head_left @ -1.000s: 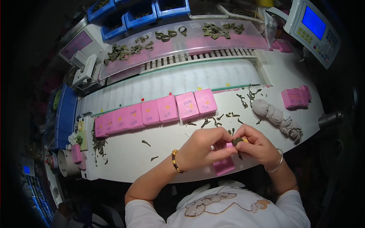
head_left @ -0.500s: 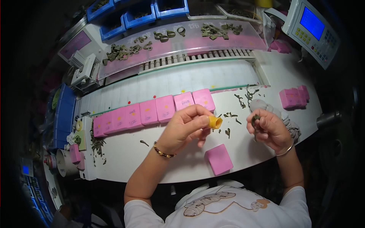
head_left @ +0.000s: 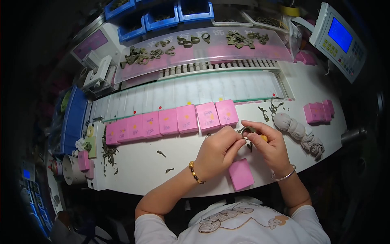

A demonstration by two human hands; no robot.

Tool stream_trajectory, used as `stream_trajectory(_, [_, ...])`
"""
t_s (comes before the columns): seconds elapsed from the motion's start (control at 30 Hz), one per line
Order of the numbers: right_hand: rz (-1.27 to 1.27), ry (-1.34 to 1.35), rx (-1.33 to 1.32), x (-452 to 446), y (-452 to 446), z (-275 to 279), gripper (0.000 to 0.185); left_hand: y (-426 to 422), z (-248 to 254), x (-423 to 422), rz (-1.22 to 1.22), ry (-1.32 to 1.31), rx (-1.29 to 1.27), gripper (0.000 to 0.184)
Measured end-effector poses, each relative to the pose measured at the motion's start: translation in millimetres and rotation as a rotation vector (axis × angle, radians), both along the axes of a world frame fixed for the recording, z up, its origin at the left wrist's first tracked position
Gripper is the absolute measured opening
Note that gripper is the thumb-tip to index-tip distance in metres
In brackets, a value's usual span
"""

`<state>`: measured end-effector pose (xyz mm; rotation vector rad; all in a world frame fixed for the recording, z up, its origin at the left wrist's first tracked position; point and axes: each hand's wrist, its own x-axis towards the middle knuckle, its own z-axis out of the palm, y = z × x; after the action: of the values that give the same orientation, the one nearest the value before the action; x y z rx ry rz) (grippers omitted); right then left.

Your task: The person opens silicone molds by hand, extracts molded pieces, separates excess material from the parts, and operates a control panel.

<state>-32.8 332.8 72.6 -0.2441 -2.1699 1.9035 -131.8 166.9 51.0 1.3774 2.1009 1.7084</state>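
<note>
A small dark green ring (head_left: 247,130) is pinched between the fingertips of both hands, above the white table. My left hand (head_left: 219,151) closes on its left side, palm turned down. My right hand (head_left: 270,147) grips its right side, and a yellow piece (head_left: 264,138) shows between the fingers of this hand. Just below the hands a single pink block (head_left: 241,175) lies on the table. To the upper left, a row of pink blocks (head_left: 187,118) with handwriting stands along the glass edge.
Green scraps (head_left: 161,153) lie scattered on the table (head_left: 138,171). A twisted grey cloth (head_left: 298,132) and stacked pink blocks (head_left: 315,113) are at right. Green pieces rest on a clear shelf (head_left: 203,55) under blue bins (head_left: 160,18). A keypad display (head_left: 339,38) stands upper right.
The hands, apart half a second ago, have come together on the green ring. The yellow piece has passed from my left hand to my right hand. The view has shifted slightly.
</note>
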Motion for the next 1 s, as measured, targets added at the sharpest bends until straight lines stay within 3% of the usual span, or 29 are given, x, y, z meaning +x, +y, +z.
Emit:
stream_trajectory(0.1, [-0.002, -0.007, -0.019, 2, 1, 0, 0.035, -4, 0, -7, -0.109, -0.175, -0.058, 0.015])
stream_trajectory(0.23, [-0.032, -0.001, -0.024, 2, 1, 6, 0.035, -6, 0, -12, -0.059, -0.040, -0.138, 0.015])
stream_trajectory(0.3, [-0.024, 0.126, 0.012, 1, 2, -4, 0.034, -4, 11, -8, -0.096, -0.310, -0.124, 0.020])
stream_trajectory(0.33, [-0.021, 0.136, 0.014, 1, 3, -4, 0.034, -3, 8, -9, -0.092, -0.300, -0.122, 0.020])
stream_trajectory(0.4, [0.011, 0.185, 0.215, 1, 3, -2, 0.033, -2, -2, -10, -0.174, -0.473, -0.026, 0.021])
stream_trajectory(0.6, [0.053, 0.231, 0.199, 0, 0, -5, 0.035, -8, 7, -17, -0.178, -0.582, -0.022, 0.015])
stream_trajectory(0.67, [0.039, -0.135, -0.326, 7, 6, 4, 0.037, -15, 23, -29, -0.136, -0.725, -0.124, 0.018])
stream_trajectory(0.73, [0.005, -0.115, -0.434, 5, 16, -2, 0.035, -26, 39, -60, -0.080, -0.557, -0.299, 0.021])
stream_trajectory(0.8, [-0.017, -0.128, -0.777, 8, 31, -15, 0.030, -37, 49, -98, -0.093, -0.577, -0.410, 0.021])
stream_trajectory(0.87, [-0.057, -0.146, -0.821, 10, 26, -9, 0.029, -43, 76, -135, -0.111, -0.636, -0.547, 0.014])
stream_trajectory(0.93, [-0.140, -0.136, -0.796, 12, 19, -8, 0.030, -39, 112, -176, -0.033, -0.450, -0.774, 0.012])
stream_trajectory(1.0, [-0.107, -0.111, -0.815, 13, 16, -8, 0.030, -29, 123, -222, 0.146, -0.416, -0.490, 0.015])
